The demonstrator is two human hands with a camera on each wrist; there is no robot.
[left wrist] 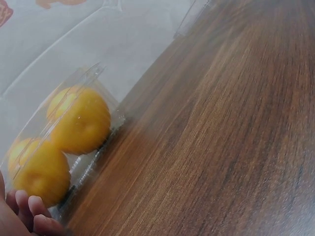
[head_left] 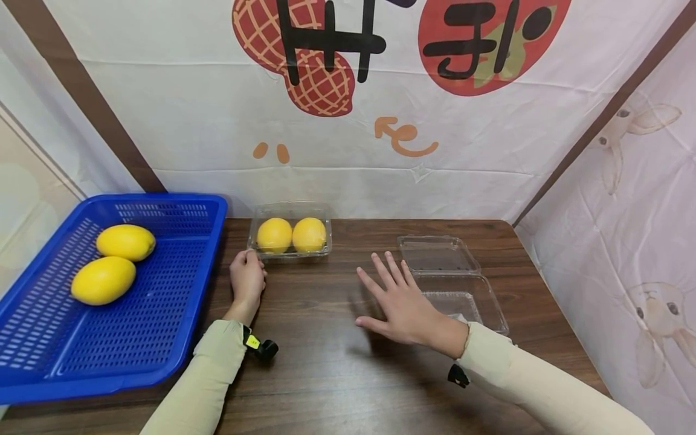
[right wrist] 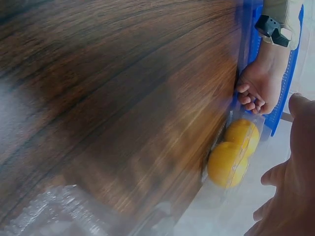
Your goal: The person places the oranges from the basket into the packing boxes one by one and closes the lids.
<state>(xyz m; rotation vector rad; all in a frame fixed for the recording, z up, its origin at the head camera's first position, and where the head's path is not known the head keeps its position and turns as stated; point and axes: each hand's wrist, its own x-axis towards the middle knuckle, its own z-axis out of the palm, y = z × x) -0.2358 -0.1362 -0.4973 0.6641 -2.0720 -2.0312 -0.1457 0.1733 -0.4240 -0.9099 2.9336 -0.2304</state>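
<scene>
A clear plastic box (head_left: pixel 290 255) with two yellow fruits (head_left: pixel 274 235) inside stands at the back of the table, against the fabric wall. At its front left corner is my left hand (head_left: pixel 248 278), with its fingers curled in. In the right wrist view the left hand's curled fingertips (right wrist: pixel 249 104) show, with nothing visible between them and the palm. My right hand (head_left: pixel 405 305) is spread with straight fingers over the table, holding nothing. Beside and partly behind it lies a second clear plastic box (head_left: pixel 492 299), its lid (head_left: pixel 437 254) folded back and no fruit in it.
A blue perforated basket (head_left: pixel 157 314) fills the left side, with two oval yellow fruits (head_left: pixel 103 281) in it. The wooden table (head_left: pixel 321 374) reaches back to a printed fabric wall (head_left: pixel 206 121). Another fabric wall (head_left: pixel 625 241) rises along the right edge.
</scene>
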